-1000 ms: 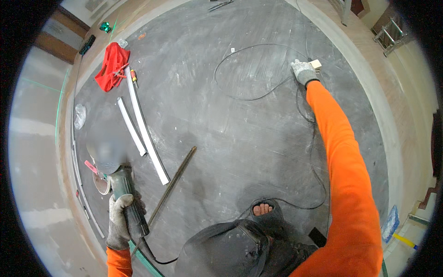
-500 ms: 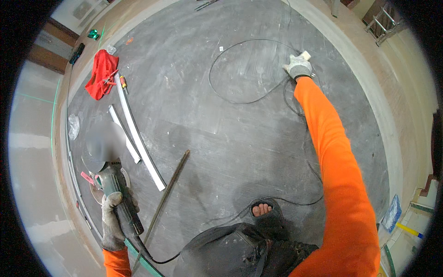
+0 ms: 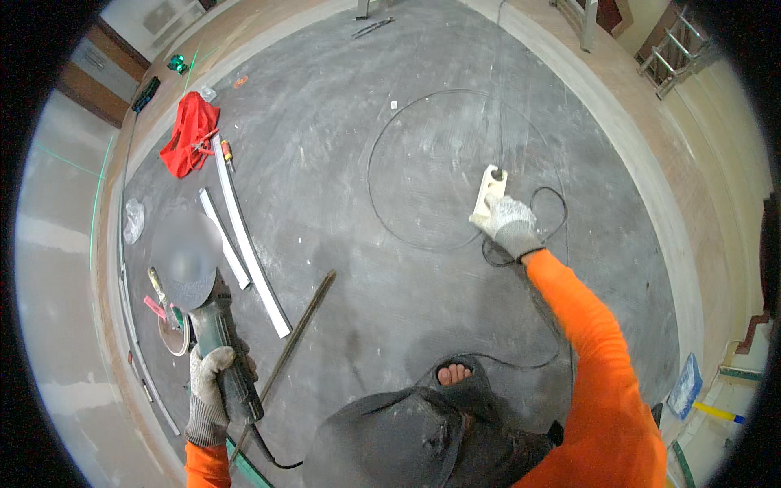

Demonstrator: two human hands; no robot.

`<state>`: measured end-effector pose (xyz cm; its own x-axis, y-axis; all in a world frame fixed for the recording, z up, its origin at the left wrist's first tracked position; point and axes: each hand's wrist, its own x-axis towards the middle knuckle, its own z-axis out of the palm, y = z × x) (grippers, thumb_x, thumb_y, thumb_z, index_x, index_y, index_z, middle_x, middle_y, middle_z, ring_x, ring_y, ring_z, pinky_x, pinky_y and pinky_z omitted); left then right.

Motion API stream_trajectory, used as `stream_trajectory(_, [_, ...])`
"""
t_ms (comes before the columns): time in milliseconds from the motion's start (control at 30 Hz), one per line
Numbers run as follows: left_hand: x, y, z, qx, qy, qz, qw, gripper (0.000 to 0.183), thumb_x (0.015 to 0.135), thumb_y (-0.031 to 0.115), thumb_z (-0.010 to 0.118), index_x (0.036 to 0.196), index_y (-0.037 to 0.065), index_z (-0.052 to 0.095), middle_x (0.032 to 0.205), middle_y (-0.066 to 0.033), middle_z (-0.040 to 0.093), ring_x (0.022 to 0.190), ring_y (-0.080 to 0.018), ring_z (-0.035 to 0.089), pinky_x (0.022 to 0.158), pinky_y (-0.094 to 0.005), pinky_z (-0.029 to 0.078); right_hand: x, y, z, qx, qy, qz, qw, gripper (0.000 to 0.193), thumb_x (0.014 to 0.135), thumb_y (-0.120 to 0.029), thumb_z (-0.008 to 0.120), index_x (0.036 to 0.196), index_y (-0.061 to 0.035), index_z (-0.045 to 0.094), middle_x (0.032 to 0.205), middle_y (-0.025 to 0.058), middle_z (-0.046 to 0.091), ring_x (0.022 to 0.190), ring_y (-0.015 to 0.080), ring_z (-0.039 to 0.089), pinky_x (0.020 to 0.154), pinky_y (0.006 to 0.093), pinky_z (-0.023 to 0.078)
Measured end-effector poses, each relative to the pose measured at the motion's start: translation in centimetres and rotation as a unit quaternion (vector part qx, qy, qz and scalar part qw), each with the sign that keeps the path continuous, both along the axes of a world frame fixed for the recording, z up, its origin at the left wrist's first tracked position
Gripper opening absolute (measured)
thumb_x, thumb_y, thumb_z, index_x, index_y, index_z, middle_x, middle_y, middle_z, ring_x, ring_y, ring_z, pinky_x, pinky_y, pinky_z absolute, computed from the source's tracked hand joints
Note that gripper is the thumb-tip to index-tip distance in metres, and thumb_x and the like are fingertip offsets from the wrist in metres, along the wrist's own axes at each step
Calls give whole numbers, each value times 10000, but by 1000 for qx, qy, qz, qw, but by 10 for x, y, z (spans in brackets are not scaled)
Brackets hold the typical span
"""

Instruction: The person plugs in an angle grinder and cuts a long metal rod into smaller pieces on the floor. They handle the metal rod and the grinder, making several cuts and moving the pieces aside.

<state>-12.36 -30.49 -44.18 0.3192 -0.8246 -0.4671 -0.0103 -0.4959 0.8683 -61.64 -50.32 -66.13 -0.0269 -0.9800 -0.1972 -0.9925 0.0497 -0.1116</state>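
My gloved left hand [image 3: 208,394] is wrapped round the dark green body of an angle grinder [image 3: 220,333]. The grinder points away from me, and its grey disc [image 3: 185,268] looks partly blurred. A black cord [image 3: 265,446] runs from the rear of the tool. Out in front, my gloved right hand [image 3: 512,226] grips the near end of a white power strip [image 3: 490,187]. A dark plug sits in the strip's far end. Thin dark cable [image 3: 549,191] loops on the floor around this hand.
Two white metal strips [image 3: 248,244] and a dark narrow bar [image 3: 303,313] lie on the grey floor. Farther left are a red bag [image 3: 189,134], a screwdriver [image 3: 227,151] and a bucket [image 3: 173,335] with tools. A ladder [image 3: 674,53] stands far right; a blue-bladed scraper [image 3: 686,385] lies right.
My right hand has drawn nearer to me and leftward with the power strip, which now shows more fully. The cable loops have shifted. The grinder's disc has tilted into fuller view.
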Motion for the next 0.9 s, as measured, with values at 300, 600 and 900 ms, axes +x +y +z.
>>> stream_trajectory(300, [-33,-32,-27,15,-12,-142,990,475,864,282,678,1221,-14,572,957,-121,681,738,-222,708,650,-371,607,-14,90,45,86,-162,6,983,590,928,-518,713,1312,-80,624,1134,214,745,1066,338,738,892,453,560])
stream_trajectory(600, [-154,-60,-90,-63,332,-190,922,598,879,230,699,1386,-37,526,1292,-187,680,904,-218,729,799,-370,624,18,120,117,271,-780,-115,553,448,1005,-84,562,1429,22,460,1239,174,682,1057,223,704,947,345,576])
stream_trajectory(900, [-176,-38,-158,-16,430,-122,894,389,954,311,655,1171,-12,662,904,-117,732,788,-199,721,754,-343,615,36,116,112,119,97,197,968,404,920,-266,688,1244,-24,691,1308,154,654,1217,316,635,1024,432,503])
